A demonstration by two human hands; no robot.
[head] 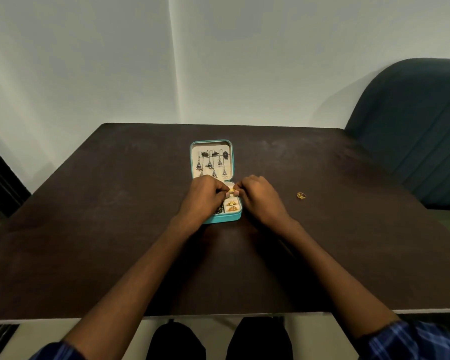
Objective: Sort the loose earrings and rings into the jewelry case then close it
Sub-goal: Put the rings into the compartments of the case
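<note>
A small teal jewelry case (236, 216) lies open in the middle of the dark table. Its raised lid (192, 162) holds several silver dangling earrings (211, 165). Two gold rings (231, 206) sit in the ring slots of the base. My left hand (205, 196) and my right hand (260, 198) meet over the base, fingertips pinching a gold ring (231, 190) together above the slots. My left hand hides the left part of the base. One more gold ring (301, 195) lies loose on the table to the right.
The dark brown table (115, 229) stands against a pale wall. A dark teal upholstered chair (413, 131) is at the right rear corner. My knees show below the table's near edge.
</note>
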